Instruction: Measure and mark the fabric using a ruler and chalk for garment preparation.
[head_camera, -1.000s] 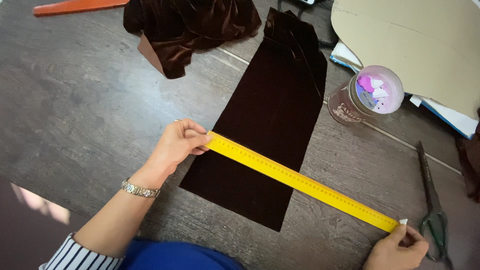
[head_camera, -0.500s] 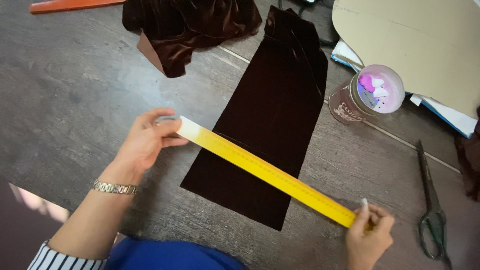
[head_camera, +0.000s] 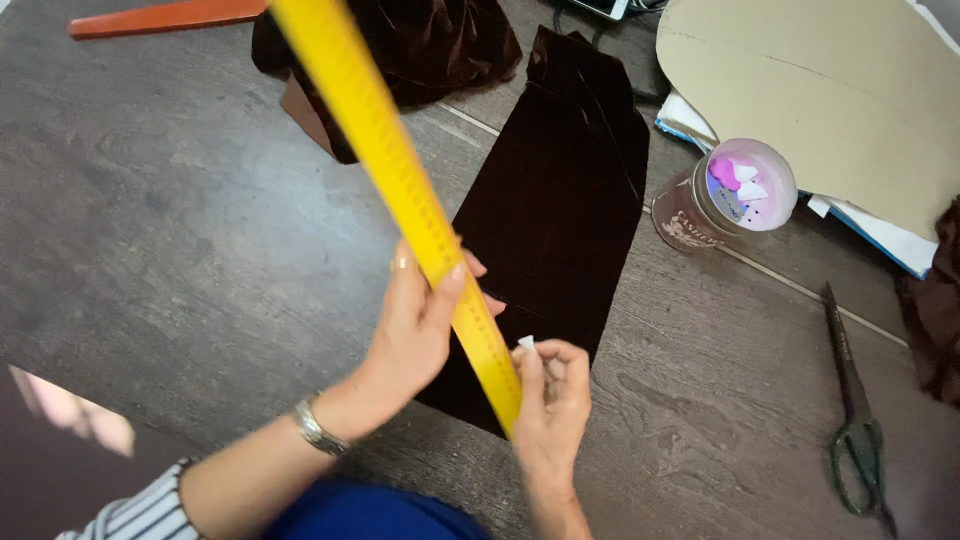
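— Fingers of the left hand (head_camera: 420, 325) wrap around the yellow ruler (head_camera: 395, 180), thumb on its near face?

— Yes, closed on it a little above its lower end. The right hand (head_camera: 552, 400) sits at that lower end, its fingers (head_camera: 530, 370) bunched against the ruler's edge and pinching a small white piece of chalk (head_camera: 526, 342).

— How does the ruler lie?

— Lifted off the counter (head_camera: 180, 230), steeply tilted, running from the hands up to the top edge of the view.

— What is under it?

— A long dark brown velvet strip (head_camera: 560, 200) laid flat on the grey wood-grain counter. Both hands hover over its near left corner.

— Anything else around?

— A crumpled heap of the same velvet (head_camera: 440, 45) at the far end, an orange strip (head_camera: 165, 17) beside it. To the right, a round tin (head_camera: 725, 200) with pink and white bits inside, a beige cardboard pattern (head_camera: 820, 90) over some papers, and scissors (head_camera: 855, 420) near the right edge, well apart from the hands.

— The left wrist?

— A metal bracelet (head_camera: 312, 428), and a striped sleeve (head_camera: 140, 510) lower down.
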